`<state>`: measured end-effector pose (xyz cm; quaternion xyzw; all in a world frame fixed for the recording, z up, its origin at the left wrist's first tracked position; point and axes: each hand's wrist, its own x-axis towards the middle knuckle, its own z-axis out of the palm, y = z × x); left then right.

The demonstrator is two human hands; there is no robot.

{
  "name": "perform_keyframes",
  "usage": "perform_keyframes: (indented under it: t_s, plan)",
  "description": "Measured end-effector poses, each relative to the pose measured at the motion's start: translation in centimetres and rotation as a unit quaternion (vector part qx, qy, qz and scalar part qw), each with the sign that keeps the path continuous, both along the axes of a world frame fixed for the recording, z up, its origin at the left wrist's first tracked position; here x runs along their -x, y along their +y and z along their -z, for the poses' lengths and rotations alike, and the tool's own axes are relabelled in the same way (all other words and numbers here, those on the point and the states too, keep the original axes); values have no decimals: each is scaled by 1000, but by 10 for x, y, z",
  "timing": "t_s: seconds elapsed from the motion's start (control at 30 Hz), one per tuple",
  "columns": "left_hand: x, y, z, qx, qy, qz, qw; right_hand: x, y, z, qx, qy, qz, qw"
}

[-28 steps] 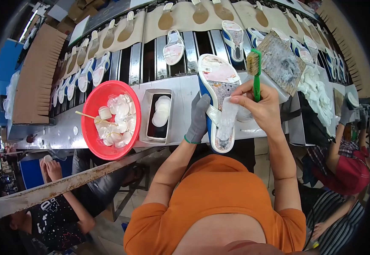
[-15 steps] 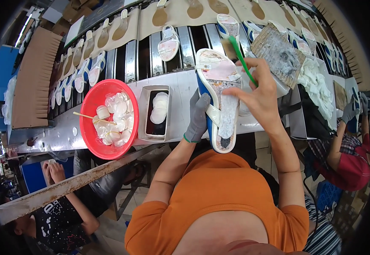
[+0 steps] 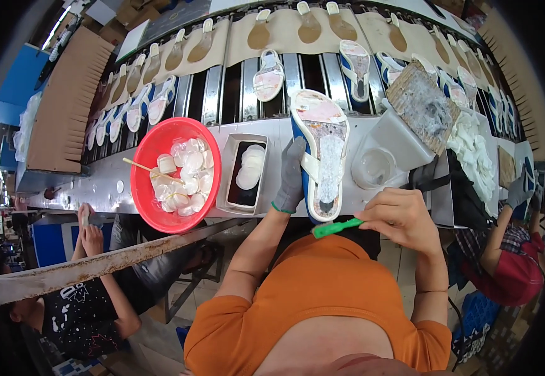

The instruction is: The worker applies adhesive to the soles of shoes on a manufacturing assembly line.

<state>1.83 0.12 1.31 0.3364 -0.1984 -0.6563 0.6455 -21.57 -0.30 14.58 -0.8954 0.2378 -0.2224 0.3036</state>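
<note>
1. Counter is running crosswise before the person, its near edge passing behind the lower part of the sandal, whose narrow end is showing past that edge.
2. A narrow gap is separating the sandal's right side from a clear cup; on the other side, a strip of metal is showing between the left hand and a white box of pale discs.
3. A red basin is sitting left of the box, its rim jutting over the counter's near edge. A fibre-covered board is leaning toward the right end, and metal slats are lining the far edge. Co-workers are sitting at both sides.
4. The sandal is pointing its wide end toward the far edge and its narrow end toward the person, its long axis lying nearly square to the near edge; whitish film is covering its middle.
5. Gloved left fingers are curling closed around the sandal's left side; their grip underneath is staying hidden.
6. The bare right hand is pinching a green brush between thumb and bent fingers, the brush's far end hovering just beside the narrow end.
</note>
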Motion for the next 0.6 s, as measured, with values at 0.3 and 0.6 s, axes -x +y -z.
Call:
perform_keyframes:
  t_s: [0.3,0.6]
  plan:
    - [2,3,-16,-22,-88,58,994,-27,-66,14,137,-78,292,943]
    - [-56,-64,-9,48,-16,-257,965,9,-72,22,-37,-246,367,896]
